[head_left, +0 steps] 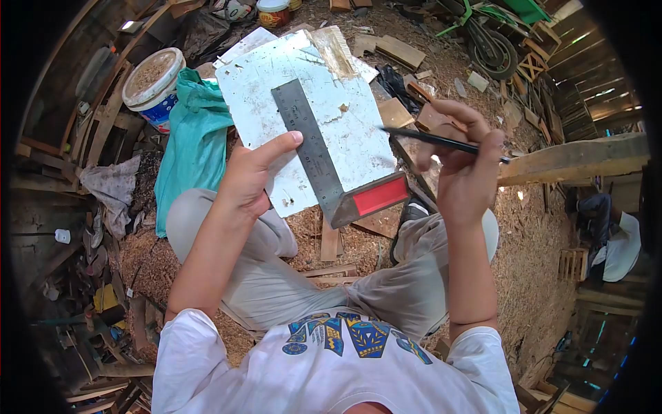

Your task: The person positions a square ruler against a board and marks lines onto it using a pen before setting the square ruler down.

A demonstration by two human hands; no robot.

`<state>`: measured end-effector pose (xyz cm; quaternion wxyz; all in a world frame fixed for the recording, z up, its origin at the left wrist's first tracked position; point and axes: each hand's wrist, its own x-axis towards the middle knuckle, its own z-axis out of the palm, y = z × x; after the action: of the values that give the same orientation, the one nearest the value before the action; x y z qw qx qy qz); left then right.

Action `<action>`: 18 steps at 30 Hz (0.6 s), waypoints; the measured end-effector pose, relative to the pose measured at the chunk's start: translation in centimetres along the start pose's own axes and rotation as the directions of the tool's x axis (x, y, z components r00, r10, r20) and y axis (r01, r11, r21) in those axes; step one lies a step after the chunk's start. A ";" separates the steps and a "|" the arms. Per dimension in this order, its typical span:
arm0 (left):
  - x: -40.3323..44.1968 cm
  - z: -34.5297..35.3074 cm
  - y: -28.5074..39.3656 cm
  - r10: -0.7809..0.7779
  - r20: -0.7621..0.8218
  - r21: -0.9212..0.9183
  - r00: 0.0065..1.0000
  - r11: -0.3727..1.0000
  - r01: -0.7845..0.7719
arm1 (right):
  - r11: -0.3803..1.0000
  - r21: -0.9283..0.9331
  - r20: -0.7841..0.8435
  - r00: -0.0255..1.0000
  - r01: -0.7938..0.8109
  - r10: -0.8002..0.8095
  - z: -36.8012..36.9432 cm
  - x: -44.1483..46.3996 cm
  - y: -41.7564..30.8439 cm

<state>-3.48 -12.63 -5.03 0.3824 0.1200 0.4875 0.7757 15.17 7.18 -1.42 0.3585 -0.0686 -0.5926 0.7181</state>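
Observation:
A worn white board (358,131) is held over my lap, with a metal try square (310,141) lying on it. The square's red-faced stock (379,196) runs along the board's near right edge. My left hand (258,169) grips the board at its left edge, thumb pressed on the square's blade and fingers hidden beneath. In my right hand (462,148) is a black pencil (431,139), pinched between thumb and fingers, its tip pointing left near the board's right edge.
A teal cloth (189,148) and a white bucket (153,79) stand at the left. Wood scraps (400,52) and shavings cover the ground. A wooden beam (579,160) juts in from the right. Another person (617,241) is at the far right; a wheel (493,55) lies behind.

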 end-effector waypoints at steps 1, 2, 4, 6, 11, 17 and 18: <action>0.0 0.1 -0.1 -0.005 0.002 0.001 1.000 1.000 0.005 | 0.990 -0.115 0.020 0.997 0.080 -0.078 1.0 -0.3 0.2; 0.0 0.2 -0.2 -0.003 0.000 0.022 1.000 1.000 0.004 | 0.974 -0.199 0.045 0.994 0.111 -0.104 1.6 -0.5 0.4; -0.1 0.4 -0.3 -0.004 -0.003 0.044 1.000 0.999 0.004 | 0.918 -0.360 0.123 0.984 0.164 -0.128 2.1 -0.8 0.7; -0.1 0.6 -0.3 -0.037 0.004 0.034 0.999 0.999 0.037 | 0.879 -0.437 0.164 0.977 0.193 -0.133 2.3 -1.1 1.1; -0.2 0.8 -0.3 -0.038 -0.001 0.058 0.999 0.998 0.038 | 0.802 -0.558 0.223 0.969 0.213 -0.102 3.2 -1.6 1.5; -0.3 0.4 -0.3 -0.062 -0.005 0.067 0.998 0.996 0.062 | 0.776 -0.559 0.276 0.948 0.294 -0.161 2.9 -1.5 2.2; -0.3 0.4 -0.3 -0.064 -0.004 0.066 0.998 0.996 0.064 | 0.716 -0.563 0.367 0.901 0.412 -0.230 2.8 -1.3 2.2</action>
<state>-2.95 -12.50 -5.07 0.4026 0.1163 0.5168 0.7466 13.68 4.07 -2.96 0.3506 0.0194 -0.8432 0.4070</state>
